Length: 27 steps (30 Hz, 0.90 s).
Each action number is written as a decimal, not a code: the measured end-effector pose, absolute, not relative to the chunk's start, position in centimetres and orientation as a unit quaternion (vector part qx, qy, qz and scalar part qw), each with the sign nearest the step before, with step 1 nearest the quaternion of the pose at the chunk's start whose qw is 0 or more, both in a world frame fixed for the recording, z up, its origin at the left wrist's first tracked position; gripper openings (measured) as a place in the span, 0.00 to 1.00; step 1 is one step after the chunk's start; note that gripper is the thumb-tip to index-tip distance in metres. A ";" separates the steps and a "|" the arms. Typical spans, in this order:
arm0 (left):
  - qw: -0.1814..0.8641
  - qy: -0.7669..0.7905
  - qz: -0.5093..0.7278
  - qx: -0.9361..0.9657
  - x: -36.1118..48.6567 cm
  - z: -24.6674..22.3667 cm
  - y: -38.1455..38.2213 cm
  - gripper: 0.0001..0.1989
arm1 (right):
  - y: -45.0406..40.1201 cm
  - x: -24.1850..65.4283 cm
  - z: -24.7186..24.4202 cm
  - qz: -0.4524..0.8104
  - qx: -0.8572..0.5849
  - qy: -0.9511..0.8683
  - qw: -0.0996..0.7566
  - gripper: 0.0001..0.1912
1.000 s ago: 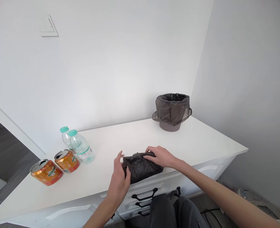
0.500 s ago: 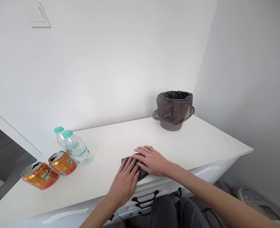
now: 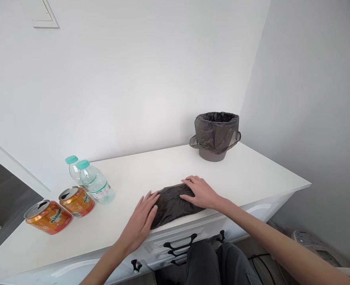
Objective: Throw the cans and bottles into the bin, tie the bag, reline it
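Note:
A black plastic bag (image 3: 173,204), folded flat and wrinkled, lies along the front edge of the white cabinet top. On its left end rests my left hand (image 3: 142,215), fingers extended and slightly apart. My right hand (image 3: 200,192) lies over the bag's right end, with thumb and fingers spread on the plastic. Neither hand grips around the bag; both press on it from above.
Two orange soda cans (image 3: 48,217) and two clear plastic bottles (image 3: 95,184) with teal caps stand at the left. A bin (image 3: 216,134) lined with a dark bag stands toward the back right. Drawers with black handles (image 3: 180,240) sit below the front edge.
My hands have moved apart, the left one leftward and the right one rightward. More of the black bag shows between them, spread wider across the surface.

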<state>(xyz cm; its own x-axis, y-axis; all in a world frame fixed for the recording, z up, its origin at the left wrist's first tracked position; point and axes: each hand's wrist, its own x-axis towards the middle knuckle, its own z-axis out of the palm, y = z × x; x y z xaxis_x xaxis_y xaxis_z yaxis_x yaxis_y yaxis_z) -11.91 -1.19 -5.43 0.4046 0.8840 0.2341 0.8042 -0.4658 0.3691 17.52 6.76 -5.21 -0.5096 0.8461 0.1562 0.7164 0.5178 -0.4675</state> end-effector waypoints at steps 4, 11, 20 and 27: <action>0.166 0.592 0.317 0.722 -12.9 -5.4 -1.3 0.23 | 6.5 19.0 -4.5 0.279 -0.455 -0.826 0.183 0.20; 0.159 0.630 0.362 0.668 -13.1 -5.3 -1.3 0.23 | 5.0 22.4 -3.9 0.448 -0.418 -0.762 0.211 0.24; 0.147 0.629 0.354 0.677 -12.1 -5.4 -1.6 0.20 | 12.2 38.8 -4.1 0.063 -0.683 -0.708 0.168 0.27; 0.101 0.603 0.337 0.716 -11.8 -5.3 -1.7 0.15 | 10.3 33.7 -6.8 -0.074 -0.715 -0.677 0.158 0.34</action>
